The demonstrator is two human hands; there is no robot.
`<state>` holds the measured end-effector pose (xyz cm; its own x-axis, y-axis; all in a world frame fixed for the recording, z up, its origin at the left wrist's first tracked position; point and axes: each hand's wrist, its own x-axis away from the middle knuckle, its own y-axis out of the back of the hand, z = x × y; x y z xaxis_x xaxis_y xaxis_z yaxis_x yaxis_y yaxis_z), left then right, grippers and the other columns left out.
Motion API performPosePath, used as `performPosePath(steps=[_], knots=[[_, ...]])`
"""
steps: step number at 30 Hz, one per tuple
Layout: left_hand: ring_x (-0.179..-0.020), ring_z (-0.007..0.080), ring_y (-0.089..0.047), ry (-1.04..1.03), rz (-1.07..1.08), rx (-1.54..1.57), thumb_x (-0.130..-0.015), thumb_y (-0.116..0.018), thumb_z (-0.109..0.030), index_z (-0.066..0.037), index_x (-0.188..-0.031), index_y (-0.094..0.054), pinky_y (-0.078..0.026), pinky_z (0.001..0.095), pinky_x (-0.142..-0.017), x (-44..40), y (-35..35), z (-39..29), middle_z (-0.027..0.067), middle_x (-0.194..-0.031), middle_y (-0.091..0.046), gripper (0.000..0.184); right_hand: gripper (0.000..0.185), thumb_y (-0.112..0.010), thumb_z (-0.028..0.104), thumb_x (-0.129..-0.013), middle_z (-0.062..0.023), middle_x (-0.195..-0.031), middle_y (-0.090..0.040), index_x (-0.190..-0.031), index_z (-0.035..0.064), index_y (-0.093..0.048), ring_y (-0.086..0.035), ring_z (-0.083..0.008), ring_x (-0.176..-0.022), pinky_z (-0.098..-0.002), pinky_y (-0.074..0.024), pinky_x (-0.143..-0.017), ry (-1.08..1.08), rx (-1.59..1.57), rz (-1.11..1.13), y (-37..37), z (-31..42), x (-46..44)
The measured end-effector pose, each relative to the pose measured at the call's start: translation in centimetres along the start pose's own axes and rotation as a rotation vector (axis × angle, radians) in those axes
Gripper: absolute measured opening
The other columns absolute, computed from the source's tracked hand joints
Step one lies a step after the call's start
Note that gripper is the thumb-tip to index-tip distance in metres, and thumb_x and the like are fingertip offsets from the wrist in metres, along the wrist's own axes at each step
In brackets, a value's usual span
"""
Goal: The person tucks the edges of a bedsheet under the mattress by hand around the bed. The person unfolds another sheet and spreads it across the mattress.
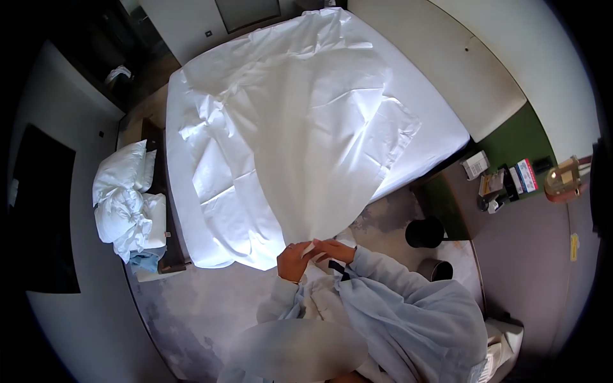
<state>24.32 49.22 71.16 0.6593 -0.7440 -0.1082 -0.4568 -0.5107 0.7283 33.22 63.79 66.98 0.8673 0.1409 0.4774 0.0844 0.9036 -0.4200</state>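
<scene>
A large white sheet (300,147) lies creased and loosely spread over the bed. Its near end hangs past the bed's edge and narrows to a gathered bunch in front of my body. My left hand (292,262) is closed on this bunch, fingers bent. Close beside it on the right, my right hand (335,251) also pinches the sheet's edge, the two hands almost touching. The bed (429,127) beneath has a smooth white cover that shows along its right side. Folds hide exactly how the cloth sits between my fingers.
White pillows and bunched bedding (124,198) are piled on a low bench at the left. At the right stand a dark round stool (424,232), a bin (435,269) and a desk (511,255) with boxes and cards. A dark wall screen (45,210) hangs far left.
</scene>
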Motion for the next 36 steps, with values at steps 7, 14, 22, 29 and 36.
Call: performPosePath(steps=[7,14,22,29,36], knots=[[-0.067,0.0232,-0.063,0.204,-0.22,0.168,-0.072,-0.068,-0.01,-0.005,-0.084,-0.068,-0.049,0.0298,-0.061,0.0,-1.7,-1.4,0.011,-0.078,-0.066,0.014,0.075,-0.031,0.068,-0.083,-0.0155,-0.117,-0.055,-0.111,0.002,-0.053,-0.052,-0.0324,-0.108,-0.0462,-0.041,-0.091,-0.418,-0.434,0.091,12.1,-4.5,-4.4],[-0.058,0.018,-0.059,0.275,-0.624,0.132,-0.062,-0.071,0.005,-0.003,-0.082,-0.07,-0.044,0.0262,-0.054,-4.9,-3.2,-10.7,0.0112,-0.069,-0.064,0.023,0.051,-0.041,0.04,-0.09,-0.0147,-0.126,-0.048,-0.126,0.0028,-0.04,-0.047,-0.0319,-0.115,-0.044,-0.0335,-0.101,0.038,-1.127,-0.215,29.7,-8.1,-6.6],[-0.05,0.0191,-0.054,0.112,-0.637,0.088,-0.055,-0.074,0.005,-0.007,-0.075,-0.069,-0.041,0.026,-0.048,-3.3,-5.3,-16.7,0.0076,-0.06,-0.058,0.024,0.052,-0.049,0.035,-0.089,-0.0169,-0.124,-0.047,-0.125,-0.0011,-0.038,-0.05,-0.0278,-0.11,-0.0411,-0.0423,-0.091,-0.082,-0.699,-0.537,34.5,-0.1,-9.6],[-0.06,0.0148,-0.056,0.179,-0.85,0.379,-0.061,-0.068,0.011,-0.001,-0.078,-0.066,-0.044,0.0259,-0.057,-1.5,-8.3,-15.7,0.0067,-0.07,-0.062,0.021,0.053,-0.055,0.039,-0.087,-0.016,-0.11,-0.055,-0.117,-0.0034,-0.045,-0.057,-0.0233,-0.094,-0.036,-0.0494,-0.077,0.122,-0.462,-1.226,33.6,4.8,-6.2],[-0.11,0.03,-0.049,0.144,-0.231,0.254,-0.066,-0.075,-0.009,-0.004,-0.122,-0.046,-0.04,0.0361,-0.093,-0.8,-13.1,-15.8,0.0149,-0.118,-0.051,0.063,0.035,-0.062,0.033,-0.085,-0.008,-0.077,-0.06,-0.084,-0.0026,-0.06,-0.055,-0.0135,-0.063,-0.0277,-0.0448,-0.05,0.764,0.136,-0.792,23.3,11.9,10.7]])
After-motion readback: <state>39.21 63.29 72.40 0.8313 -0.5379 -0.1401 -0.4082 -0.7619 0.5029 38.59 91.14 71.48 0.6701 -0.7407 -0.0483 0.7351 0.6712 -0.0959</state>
